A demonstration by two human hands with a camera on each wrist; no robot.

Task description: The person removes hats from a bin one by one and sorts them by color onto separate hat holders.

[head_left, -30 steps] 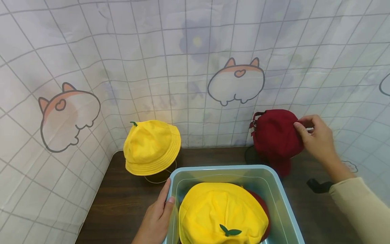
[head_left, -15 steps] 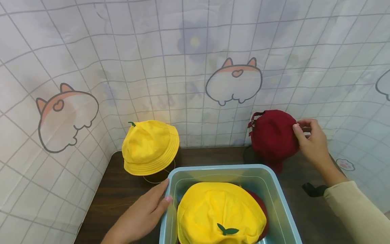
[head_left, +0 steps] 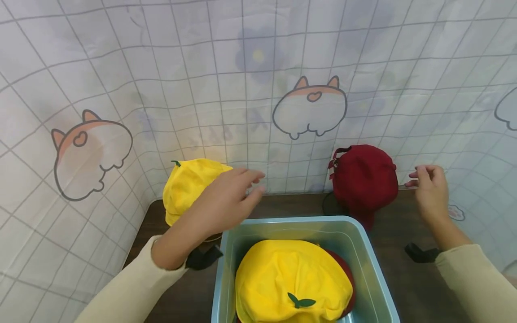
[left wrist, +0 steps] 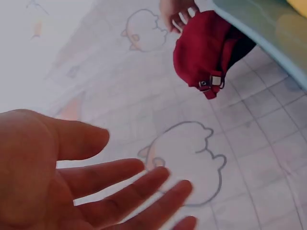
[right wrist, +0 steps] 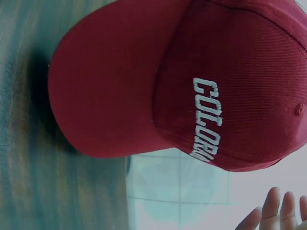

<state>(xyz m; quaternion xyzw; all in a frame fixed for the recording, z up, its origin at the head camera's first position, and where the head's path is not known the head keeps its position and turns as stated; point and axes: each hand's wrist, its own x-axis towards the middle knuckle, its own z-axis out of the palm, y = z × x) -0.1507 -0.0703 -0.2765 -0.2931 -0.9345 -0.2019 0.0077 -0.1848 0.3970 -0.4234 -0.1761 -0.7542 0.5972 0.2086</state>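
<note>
On a stand at the back right hangs a red baseball cap (head_left: 365, 179), brim down, with white embroidered lettering in the right wrist view. My right hand (head_left: 433, 193) is just right of it, apart from it, fingers loosely bent around nothing. My left hand (head_left: 226, 199) hovers over the back left of the light blue plastic bin (head_left: 291, 221), fingers spread and nothing held; the left wrist view shows its bare palm. Behind this hand, partly hidden, a yellow bucket hat (head_left: 187, 184) sits on a wire stand. In the bin lies another yellow hat (head_left: 291, 278) with green leaves.
A dark red piece (head_left: 348, 282) shows under the yellow hat in the bin. The bin stands on a dark wooden table (head_left: 404, 287). White gridded sheets (head_left: 258, 103) with cartoon prints close off the back and sides.
My right hand has let go of the red cap's edge and drawn off to the right. My left hand has left the bin's rim and risen forward, over its back left corner.
</note>
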